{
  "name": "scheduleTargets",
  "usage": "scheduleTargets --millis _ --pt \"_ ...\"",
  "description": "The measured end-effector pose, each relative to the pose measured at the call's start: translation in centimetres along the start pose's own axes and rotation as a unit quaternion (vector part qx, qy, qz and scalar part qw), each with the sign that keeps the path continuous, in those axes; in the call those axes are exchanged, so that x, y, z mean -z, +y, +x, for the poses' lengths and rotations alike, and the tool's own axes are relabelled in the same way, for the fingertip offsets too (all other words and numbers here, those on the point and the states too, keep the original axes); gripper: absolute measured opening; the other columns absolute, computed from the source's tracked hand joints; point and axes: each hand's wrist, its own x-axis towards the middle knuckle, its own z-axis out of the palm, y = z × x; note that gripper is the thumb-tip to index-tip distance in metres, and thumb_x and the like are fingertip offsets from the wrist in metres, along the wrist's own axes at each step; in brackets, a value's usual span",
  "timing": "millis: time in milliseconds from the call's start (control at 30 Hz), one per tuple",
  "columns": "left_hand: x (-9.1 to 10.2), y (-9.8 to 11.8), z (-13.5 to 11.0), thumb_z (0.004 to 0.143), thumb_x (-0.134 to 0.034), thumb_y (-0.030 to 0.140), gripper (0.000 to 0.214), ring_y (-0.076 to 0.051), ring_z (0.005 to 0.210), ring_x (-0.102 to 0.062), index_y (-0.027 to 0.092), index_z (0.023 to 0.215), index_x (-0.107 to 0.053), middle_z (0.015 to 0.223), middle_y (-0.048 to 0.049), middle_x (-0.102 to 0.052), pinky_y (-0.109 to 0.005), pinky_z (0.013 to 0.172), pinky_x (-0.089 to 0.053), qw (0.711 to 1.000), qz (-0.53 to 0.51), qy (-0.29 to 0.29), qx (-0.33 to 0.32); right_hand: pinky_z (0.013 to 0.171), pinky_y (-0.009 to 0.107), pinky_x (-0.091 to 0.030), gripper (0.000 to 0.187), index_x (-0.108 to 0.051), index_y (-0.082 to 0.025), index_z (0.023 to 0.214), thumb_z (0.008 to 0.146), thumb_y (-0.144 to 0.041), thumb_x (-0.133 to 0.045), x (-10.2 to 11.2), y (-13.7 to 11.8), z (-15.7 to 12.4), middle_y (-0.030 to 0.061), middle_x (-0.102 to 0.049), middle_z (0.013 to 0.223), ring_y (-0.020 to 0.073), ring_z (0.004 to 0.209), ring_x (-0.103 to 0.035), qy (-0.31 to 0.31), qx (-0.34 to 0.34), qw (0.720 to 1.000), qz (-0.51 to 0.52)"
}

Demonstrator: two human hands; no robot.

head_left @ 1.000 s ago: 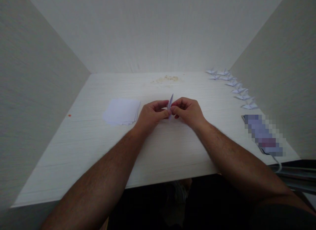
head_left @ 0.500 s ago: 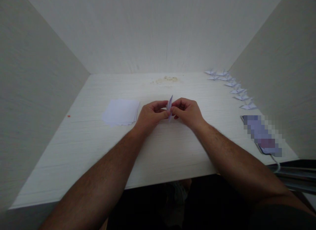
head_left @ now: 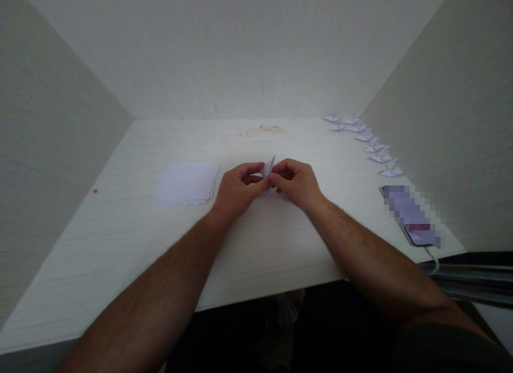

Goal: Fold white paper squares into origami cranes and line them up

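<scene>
Between my two hands, a small piece of folded white paper (head_left: 269, 168) is held up above the middle of the table, its pointed tip upward. My left hand (head_left: 241, 185) pinches it from the left, thumb in front. From the other side, the thumb and fingers of my right hand (head_left: 295, 179) close on it, meeting the left thumb near its lower part. The fingers hide much of the paper. A stack of white paper sheets (head_left: 188, 181) lies just left of my left hand.
Several folded paper cranes (head_left: 374, 148) stand in a line along the right side of the white table (head_left: 256, 255). Nearer lies a phone (head_left: 409, 212), blurred out, with a white cable (head_left: 436, 263). A small orange bit (head_left: 95, 191) is at left. Panels enclose the back and sides.
The view has shifted a little, so everything sits further left. The folded paper has turned slightly, showing more of its face; both hands keep their pinch.
</scene>
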Motion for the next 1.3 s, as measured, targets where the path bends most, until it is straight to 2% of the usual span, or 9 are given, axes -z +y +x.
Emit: scheduleTargets --millis 167,533,767,900,1100,1167,1300 --pt "0.2 -0.5 0.3 0.062 -0.09 0.039 0.062 -0.024 0.085 -0.075 0.015 0.117 -0.072 0.093 -0.0098 -0.079 -0.04 0.084 -0.059 1.0 -0.016 -0.009 -0.003 0.053 0.024 -0.052 0.019 -0.067 -0.019 0.078 0.073 -0.034 -0.075 -0.1 0.0 0.1 0.0004 -0.069 0.066 0.0117 0.058 -0.062 -0.008 -0.009 1.0 0.026" --pt "0.2 0.0 0.1 0.066 -0.087 0.03 0.054 -0.022 0.082 -0.075 0.015 0.115 -0.072 0.091 -0.0085 -0.079 -0.039 0.084 -0.06 0.999 -0.049 -0.011 0.011 0.051 0.024 -0.052 0.021 -0.065 -0.018 0.079 0.075 -0.037 -0.074 0.0 -0.1 0.1 0.0007 -0.069 0.066 0.0114 0.057 -0.063 -0.016 -0.008 0.999 0.034" --pt "-0.3 0.3 -0.2 0.067 -0.084 0.028 0.053 -0.022 0.08 -0.075 0.014 0.117 -0.071 0.088 -0.0078 -0.078 -0.035 0.075 -0.062 0.998 0.058 0.026 -0.024 0.052 0.024 -0.046 0.006 -0.065 -0.019 0.077 0.074 -0.025 -0.066 -0.1 0.5 0.1 -0.0012 -0.067 0.066 0.0111 0.057 -0.06 0.024 0.048 0.997 -0.05" --pt "-0.6 0.3 -0.4 0.067 -0.084 0.029 0.052 -0.022 0.082 -0.075 0.014 0.115 -0.071 0.089 -0.0071 -0.076 -0.034 0.077 -0.063 0.995 0.079 0.039 -0.049 0.055 0.025 -0.044 0.004 -0.065 -0.019 0.074 0.073 -0.023 -0.064 -0.1 0.4 0.1 -0.0023 -0.065 0.065 0.0114 0.059 -0.058 0.041 0.071 0.993 -0.085" --pt "-0.6 0.6 -0.4 0.065 -0.086 0.029 0.052 -0.022 0.08 -0.075 0.014 0.113 -0.072 0.085 -0.0061 -0.076 -0.036 0.077 -0.063 0.995 0.071 0.043 -0.046 0.055 0.025 -0.043 0.005 -0.063 -0.02 0.071 0.074 -0.024 -0.062 0.0 0.5 0.1 -0.0026 -0.063 0.063 0.0116 0.058 -0.056 0.048 0.067 0.992 -0.094" --pt "-0.5 0.5 -0.3 0.069 -0.082 0.029 0.045 -0.022 0.078 -0.074 0.015 0.111 -0.074 0.083 -0.0057 -0.076 -0.037 0.077 -0.063 0.997 0.054 0.049 -0.04 0.054 0.025 -0.044 0.007 -0.063 -0.02 0.072 0.076 -0.026 -0.062 -0.1 0.5 0.2 -0.0022 -0.062 0.063 0.0119 0.058 -0.056 0.05 0.062 0.992 -0.095" --pt "-0.5 0.2 0.0 0.079 -0.07 0.025 0.026 -0.017 0.072 -0.072 0.015 0.102 -0.075 0.084 -0.0047 -0.074 -0.035 0.072 -0.064 0.997 -0.044 0.067 -0.004 0.054 0.025 -0.045 0.01 -0.061 -0.02 0.072 0.078 -0.028 -0.062 -0.2 0.5 0.2 -0.0016 -0.062 0.064 0.012 0.058 -0.056 0.045 0.048 0.994 -0.091"
